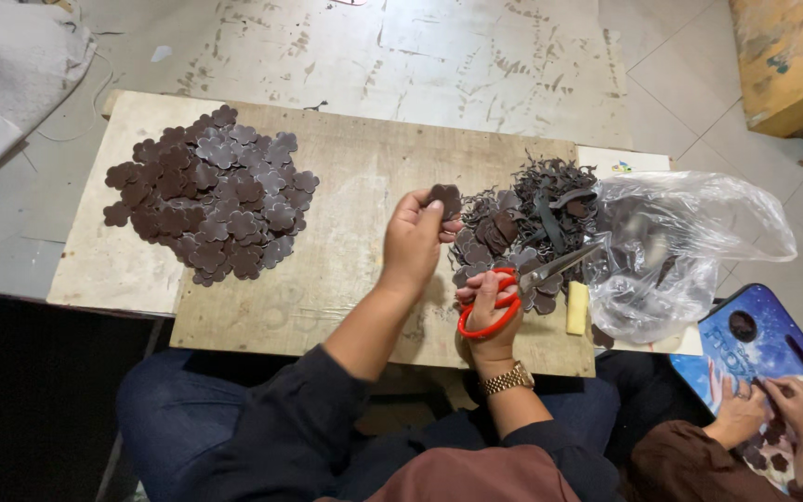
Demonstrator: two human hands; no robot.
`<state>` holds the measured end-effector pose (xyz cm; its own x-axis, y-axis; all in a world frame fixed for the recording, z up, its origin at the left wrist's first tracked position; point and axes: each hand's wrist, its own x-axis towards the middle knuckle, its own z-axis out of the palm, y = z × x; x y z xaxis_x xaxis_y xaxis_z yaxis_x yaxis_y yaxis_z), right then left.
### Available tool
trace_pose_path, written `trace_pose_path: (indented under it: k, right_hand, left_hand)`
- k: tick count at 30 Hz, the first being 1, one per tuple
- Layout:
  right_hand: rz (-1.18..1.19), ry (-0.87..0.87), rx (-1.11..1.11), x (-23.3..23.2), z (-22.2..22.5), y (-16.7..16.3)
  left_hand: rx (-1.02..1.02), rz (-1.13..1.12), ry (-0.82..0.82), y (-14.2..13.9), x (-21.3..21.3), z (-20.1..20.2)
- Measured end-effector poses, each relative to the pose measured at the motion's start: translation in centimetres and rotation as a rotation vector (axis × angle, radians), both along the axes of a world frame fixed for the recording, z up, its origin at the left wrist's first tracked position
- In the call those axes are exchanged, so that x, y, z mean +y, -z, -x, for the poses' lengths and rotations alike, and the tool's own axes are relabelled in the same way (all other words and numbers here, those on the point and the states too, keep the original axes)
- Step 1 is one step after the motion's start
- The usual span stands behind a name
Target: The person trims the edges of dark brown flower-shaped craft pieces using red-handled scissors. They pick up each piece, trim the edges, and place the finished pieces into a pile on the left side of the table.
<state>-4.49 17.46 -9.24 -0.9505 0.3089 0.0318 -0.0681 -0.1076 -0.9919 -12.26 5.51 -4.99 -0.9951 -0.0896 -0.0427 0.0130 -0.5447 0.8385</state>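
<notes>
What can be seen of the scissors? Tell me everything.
The scissors have bright orange-red loop handles and grey metal blades. The right hand grips the handles, fingers through the loops. The blades stand slightly apart and point up and right, over the pile of dark scraps, their tips near the clear plastic bag. They sit above the wooden board.

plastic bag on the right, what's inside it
Through the clear plastic bag a few dark brown scraps show near its opening, beside the scrap pile. Creases and glare hide the rest, so how much it holds cannot be told.
</notes>
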Motion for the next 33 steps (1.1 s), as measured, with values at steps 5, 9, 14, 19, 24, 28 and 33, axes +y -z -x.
trace_pose_path:
  k: [5, 9, 14, 19, 24, 28, 33]
  right_hand:
    - [-0.257, -0.013, -0.011, -0.5, -1.3, -0.6]
    - [-0.165, -0.18, 0.126, -1.3, -2.5, -3.2]
    - [-0.097, -0.451, 0.208, -1.4, -4.6, -9.0]
    - [-0.001, -0.625, 0.078, -2.1, -7.0, -13.3]
    - [-0.049, -0.697, -0.045, -2.7, -8.2, -14.7]
    - [-0.111, -0.739, -0.102, -2.8, -8.7, -14.9]
    - [-0.038, -0.792, -0.083, -2.7, -8.5, -14.5]
  left_hand:
    - [0.019, 0.004, 0.101, -4.0, -3.3, -3.1]
    - [0.046, -0.015, 0.149, -7.0, -5.0, -5.4]
    - [0.066, -0.077, 0.17, -9.8, -6.0, -7.6]
    - [0.056, -0.122, 0.182, -11.9, -7.0, -9.1]
    - [0.116, -0.175, 0.216, -12.9, -7.5, -9.5]
    - [-0.023, -0.07, 0.204, -13.0, -7.6, -10.0]
    - [0.123, 0.016, 0.15, -12.7, -6.9, -10.0]
